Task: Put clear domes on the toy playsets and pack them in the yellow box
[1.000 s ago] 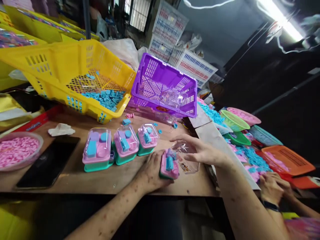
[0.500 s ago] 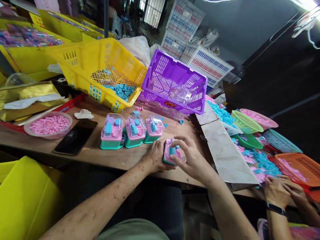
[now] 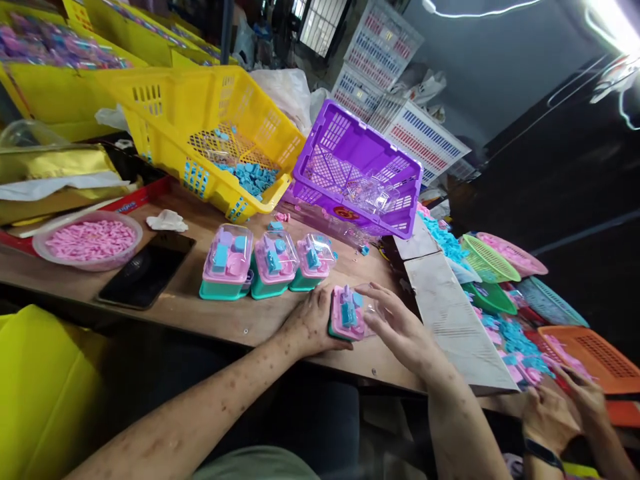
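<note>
My left hand [image 3: 309, 325] grips the near side of a small box [image 3: 345, 319] with a teal base and a pink tray holding blue and pink pieces, near the table's front edge. My right hand [image 3: 400, 328] is curled round a clear plastic lid [image 3: 371, 313] at the box's right side, fingertips touching it. Three finished boxes [image 3: 270, 264] with clear lids on stand in a row just left of it.
A yellow basket [image 3: 200, 127] of blue pieces and a purple basket [image 3: 360, 167] of clear lids lean at the back. A bowl of pink pieces [image 3: 87, 241] and a black phone [image 3: 147, 270] lie left. Another person's hands [image 3: 565, 413] work by coloured baskets [image 3: 575, 340] at right.
My right hand brought the clear lid from beside the box onto it. The left hand kept hold of the box. The camera shifted to the right and down.
</note>
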### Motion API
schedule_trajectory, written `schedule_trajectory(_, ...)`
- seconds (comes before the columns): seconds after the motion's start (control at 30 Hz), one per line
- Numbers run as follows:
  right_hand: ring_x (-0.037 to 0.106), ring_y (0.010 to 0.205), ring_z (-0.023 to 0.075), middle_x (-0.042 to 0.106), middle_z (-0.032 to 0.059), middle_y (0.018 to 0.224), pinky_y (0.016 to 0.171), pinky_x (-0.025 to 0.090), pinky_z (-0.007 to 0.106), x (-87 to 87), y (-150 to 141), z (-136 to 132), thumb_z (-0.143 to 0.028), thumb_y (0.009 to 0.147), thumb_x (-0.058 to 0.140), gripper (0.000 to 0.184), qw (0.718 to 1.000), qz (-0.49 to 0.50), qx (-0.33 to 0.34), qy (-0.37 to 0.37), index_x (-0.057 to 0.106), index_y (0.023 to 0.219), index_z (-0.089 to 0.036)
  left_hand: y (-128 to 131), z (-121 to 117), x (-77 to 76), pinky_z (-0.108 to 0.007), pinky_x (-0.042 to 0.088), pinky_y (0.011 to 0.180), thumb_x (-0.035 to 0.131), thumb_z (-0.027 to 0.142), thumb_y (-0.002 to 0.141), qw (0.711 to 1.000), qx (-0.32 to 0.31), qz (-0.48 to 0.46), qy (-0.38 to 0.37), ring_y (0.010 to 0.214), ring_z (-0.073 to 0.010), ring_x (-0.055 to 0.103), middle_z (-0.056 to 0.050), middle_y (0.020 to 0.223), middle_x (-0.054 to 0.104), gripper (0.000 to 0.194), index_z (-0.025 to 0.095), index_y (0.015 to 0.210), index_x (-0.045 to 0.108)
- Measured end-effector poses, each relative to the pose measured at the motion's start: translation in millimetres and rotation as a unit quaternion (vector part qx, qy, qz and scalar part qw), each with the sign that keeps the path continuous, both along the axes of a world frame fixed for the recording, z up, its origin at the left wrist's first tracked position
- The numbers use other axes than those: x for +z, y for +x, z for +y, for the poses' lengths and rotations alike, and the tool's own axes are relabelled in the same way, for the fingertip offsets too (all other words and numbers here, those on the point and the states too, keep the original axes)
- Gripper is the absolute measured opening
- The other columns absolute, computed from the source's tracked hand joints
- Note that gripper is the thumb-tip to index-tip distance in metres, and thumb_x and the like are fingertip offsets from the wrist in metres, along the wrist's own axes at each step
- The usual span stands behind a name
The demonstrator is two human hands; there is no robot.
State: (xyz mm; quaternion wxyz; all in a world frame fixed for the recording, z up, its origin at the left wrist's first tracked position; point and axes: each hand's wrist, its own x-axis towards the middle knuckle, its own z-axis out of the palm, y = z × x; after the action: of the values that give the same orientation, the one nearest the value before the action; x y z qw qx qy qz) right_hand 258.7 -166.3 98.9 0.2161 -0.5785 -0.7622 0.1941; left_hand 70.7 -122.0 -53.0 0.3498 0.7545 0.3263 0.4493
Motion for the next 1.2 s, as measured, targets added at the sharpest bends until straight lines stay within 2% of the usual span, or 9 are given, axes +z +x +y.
schedule_trajectory(0.1,0.071,0.136,0.0358,0.075,0.0154,0.139,0.119,0.058,0.059,-18.2,-14.2,4.3,-0.068,0.110,0.060,0.052,0.995,0.020,-0.058,0.075,0.080,0.137,-0.028,3.5,-1.3,-1.7,-0.072,0.048,0.128,0.114,0.052,0.055,1.000,0.023,0.017,0.006,0.155,-0.0506,0.054,-0.024,0.158,0.053,0.135,0.023,0.158,0.031)
schedule_trajectory(0.17,0.077,0.120,0.0331,0.077,0.0160,0.134,0.108,0.065,0.055,-23.4,-20.1,4.5,-0.066,0.110,0.060,0.055,0.983,0.057,-0.104,0.139,0.074,0.144,-0.025,5.3,-2.4,-3.6,-0.072,0.045,0.130,0.113,0.052,0.057,0.999,0.031,0.030,0.010,0.159,-0.0511,0.049,-0.025,0.163,0.050,0.140,0.024,0.162,0.025)
schedule_trajectory(0.23,0.077,0.120,0.0322,0.075,0.0160,0.139,0.104,0.066,0.053,-19.0,-22.4,4.2,-0.062,0.111,0.060,0.055,0.971,0.077,-0.115,0.195,0.066,0.151,-0.024,6.1,-3.2,-5.4,-0.073,0.042,0.133,0.111,0.057,0.061,0.999,0.029,0.040,0.015,0.164,-0.0519,0.044,-0.029,0.168,0.044,0.146,0.022,0.166,0.017)
schedule_trajectory(0.3,0.074,0.129,0.0339,0.073,0.0163,0.144,0.109,0.063,0.054,-8.2,-23.6,6.7,-0.058,0.112,0.059,0.052,0.970,0.039,-0.072,0.229,0.063,0.151,-0.024,6.0,-3.5,-6.1,-0.073,0.041,0.133,0.108,0.064,0.063,0.998,0.028,0.053,0.016,0.166,-0.0542,0.039,-0.033,0.173,0.039,0.150,0.019,0.169,0.012)
schedule_trajectory(0.43,0.069,0.135,0.0368,0.072,0.0168,0.140,0.116,0.059,0.059,6.7,-30.3,22.6,-0.050,0.114,0.051,0.045,0.970,-0.130,0.067,0.196,0.065,0.147,-0.023,3.8,-3.3,-2.7,-0.073,0.042,0.132,0.105,0.063,0.068,0.998,0.025,0.062,0.015,0.166,-0.0540,0.039,-0.033,0.176,0.037,0.146,0.019,0.171,0.011)
schedule_trajectory(0.53,0.067,0.134,0.0367,0.071,0.0165,0.140,0.116,0.058,0.060,4.3,-36.5,32.4,-0.038,0.113,0.049,0.041,0.960,-0.195,0.107,0.171,0.064,0.148,-0.023,1.2,-2.9,2.2,-0.069,0.044,0.131,0.105,0.059,0.069,0.998,0.020,0.061,0.007,0.166,-0.0504,0.039,-0.029,0.175,0.039,0.142,0.022,0.170,0.013)
schedule_trajectory(0.73,0.070,0.128,0.0373,0.071,0.0157,0.137,0.111,0.060,0.059,2.8,-40.1,28.6,-0.024,0.103,0.059,0.046,0.949,-0.210,0.124,0.200,0.064,0.149,-0.023,-1.1,-3.4,10.4,-0.065,0.049,0.125,0.106,0.056,0.068,0.997,0.018,0.073,-0.017,0.156,-0.0480,0.050,-0.025,0.168,0.045,0.138,0.023,0.167,0.017)
schedule_trajectory(0.93,0.072,0.128,0.0366,0.073,0.0144,0.139,0.112,0.061,0.059,7.2,-46.0,21.3,-0.022,0.099,0.063,0.046,0.954,-0.205,0.104,0.193,0.067,0.145,-0.023,0.1,-4.1,11.5,-0.065,0.050,0.123,0.106,0.058,0.069,0.995,0.023,0.094,-0.016,0.154,-0.0508,0.051,-0.028,0.168,0.042,0.138,0.020,0.166,0.015)
schedule_trajectory(1.2,0.073,0.127,0.0377,0.076,0.0133,0.137,0.113,0.060,0.062,6.0,-58.5,21.4,-0.023,0.098,0.065,0.042,0.952,-0.238,0.070,0.182,0.068,0.140,-0.025,-2.6,-5.1,14.0,-0.060,0.051,0.122,0.101,0.056,0.074,0.994,0.021,0.103,-0.027,0.151,-0.0478,0.054,-0.025,0.167,0.044,0.130,0.020,0.167,0.017)
